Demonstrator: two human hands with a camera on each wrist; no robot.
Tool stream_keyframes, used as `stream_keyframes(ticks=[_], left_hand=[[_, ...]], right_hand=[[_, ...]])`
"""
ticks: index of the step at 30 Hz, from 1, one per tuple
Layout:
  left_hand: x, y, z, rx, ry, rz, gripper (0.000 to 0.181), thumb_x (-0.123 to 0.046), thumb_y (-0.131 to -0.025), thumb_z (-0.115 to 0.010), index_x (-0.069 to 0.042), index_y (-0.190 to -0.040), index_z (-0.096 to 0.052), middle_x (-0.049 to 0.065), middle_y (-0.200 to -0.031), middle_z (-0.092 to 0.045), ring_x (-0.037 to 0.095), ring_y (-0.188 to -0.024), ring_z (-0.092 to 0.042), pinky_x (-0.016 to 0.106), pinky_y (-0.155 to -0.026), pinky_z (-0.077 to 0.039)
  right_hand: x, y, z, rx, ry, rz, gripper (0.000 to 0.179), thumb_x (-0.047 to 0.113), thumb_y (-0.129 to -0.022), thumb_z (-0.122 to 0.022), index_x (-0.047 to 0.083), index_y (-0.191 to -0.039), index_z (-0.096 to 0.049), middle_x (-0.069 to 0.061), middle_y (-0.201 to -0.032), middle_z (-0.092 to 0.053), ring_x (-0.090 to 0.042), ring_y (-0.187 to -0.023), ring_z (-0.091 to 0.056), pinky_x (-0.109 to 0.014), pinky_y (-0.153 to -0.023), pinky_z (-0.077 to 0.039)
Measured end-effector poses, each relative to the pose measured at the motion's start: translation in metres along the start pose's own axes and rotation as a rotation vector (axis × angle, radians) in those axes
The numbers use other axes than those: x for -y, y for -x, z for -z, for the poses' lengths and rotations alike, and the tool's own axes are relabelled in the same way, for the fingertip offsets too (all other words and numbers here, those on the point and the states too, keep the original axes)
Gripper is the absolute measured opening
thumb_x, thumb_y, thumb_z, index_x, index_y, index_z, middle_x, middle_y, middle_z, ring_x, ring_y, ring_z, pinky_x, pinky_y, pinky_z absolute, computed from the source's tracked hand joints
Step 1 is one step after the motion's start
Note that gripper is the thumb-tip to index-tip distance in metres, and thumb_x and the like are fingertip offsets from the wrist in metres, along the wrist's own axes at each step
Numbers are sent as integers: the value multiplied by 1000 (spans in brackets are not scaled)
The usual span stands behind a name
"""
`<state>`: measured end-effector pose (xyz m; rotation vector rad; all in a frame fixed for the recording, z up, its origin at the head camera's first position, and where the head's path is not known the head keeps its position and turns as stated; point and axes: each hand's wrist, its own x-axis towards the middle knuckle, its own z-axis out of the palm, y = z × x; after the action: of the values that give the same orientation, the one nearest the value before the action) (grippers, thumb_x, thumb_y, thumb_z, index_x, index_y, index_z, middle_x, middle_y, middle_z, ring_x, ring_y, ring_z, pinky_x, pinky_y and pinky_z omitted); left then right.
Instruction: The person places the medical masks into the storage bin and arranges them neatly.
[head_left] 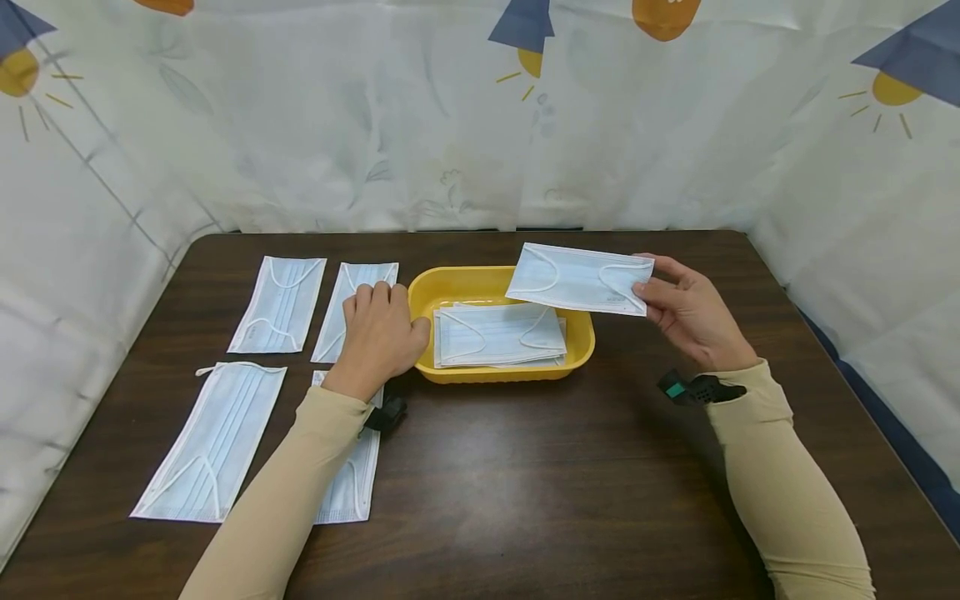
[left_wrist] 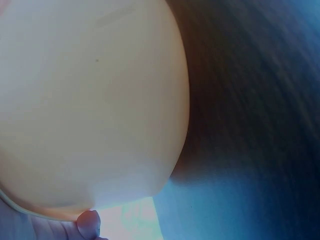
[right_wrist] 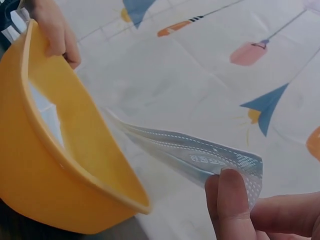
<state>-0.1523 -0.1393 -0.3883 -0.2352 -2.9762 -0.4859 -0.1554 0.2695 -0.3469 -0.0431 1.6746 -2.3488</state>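
Curtain [head_left: 300,125]: white, printed with blue, yellow and orange motifs; hangs behind the table and along both sides.

Table [head_left: 525,500]: dark brown, wood-grained; carries the tray and four loose masks.

Sleeves, two: beige; left sleeve [head_left: 277,492] reaching in over the table's left half, right sleeve [head_left: 780,483] over its right.

Tray [head_left: 502,374]: yellow, oblong, rounded corners; on the table, near the middle. Its outer wall fills much of the left wrist view.

Loose masks, four: pale blue, white-edged, pleated, flat on the table left of the tray, in two rows of two. Near left mask [head_left: 213,442] and far left mask [head_left: 281,304] lie well in view; far right mask [head_left: 352,308] is partly hidden by the left hand, near right mask [head_left: 356,475] by the left arm.

Pile [head_left: 498,337]: several masks, stacked flat in the tray, lengthwise; edges slightly uneven. Count cannot be told.

Held mask [head_left: 577,279]: raised, slightly tilted, its left end above the tray.

Right hand [head_left: 690,312]: right of the tray, pinching the held mask's right end between thumb and fingers.

Left hand [head_left: 384,333]: gripping the tray's left end, fingers curled over the rim.

Wrist bands, two: black; left band [head_left: 387,414], right band [head_left: 697,388], the latter with a green patch.
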Motion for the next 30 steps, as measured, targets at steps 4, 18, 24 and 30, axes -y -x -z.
stream_keyframes(ticks=[4, 18, 24, 30], left_hand=[[-1, 0, 0, -9, 0, -2, 34, -26, -93, -44, 5, -103, -54, 19, -95, -48, 39, -99, -37, 55, -90, -29], [-11, 4, -3, -28, 20, -16, 28, -25, -92, -45, 2, -98, -52, 17, -92, -47, 37, -96, -36, 52, -87, -29], [-15, 3, -4, -19, 7, -26, 31, -26, -93, -45, 3, -100, -54, 17, -94, -48, 38, -98, -37, 53, -89, -30], [-14, 2, -4, -11, -1, -23, 33, -26, -93, -44, 3, -103, -54, 17, -95, -48, 38, -99, -38, 53, -90, -31]], right_hand=[[-1, -1, -4, 23, -14, -12, 57, -5, -100, -57, 5, -152, -37, -4, -115, -72, -14, -92, -76, -24, -79, -62], [-3, 4, -6, 32, 30, -42, 58, -2, -101, -58, 6, -153, -36, -1, -120, -72, -15, -97, -77, -27, -84, -62], [-7, 1, -11, 38, 73, -55, 60, -3, -100, -59, 4, -154, -34, -1, -121, -72, -14, -99, -76, -26, -83, -62], [-9, -4, -20, 77, 56, -67, 58, -5, -99, -60, 4, -152, -38, -3, -120, -73, -15, -99, -76, -27, -83, -62]])
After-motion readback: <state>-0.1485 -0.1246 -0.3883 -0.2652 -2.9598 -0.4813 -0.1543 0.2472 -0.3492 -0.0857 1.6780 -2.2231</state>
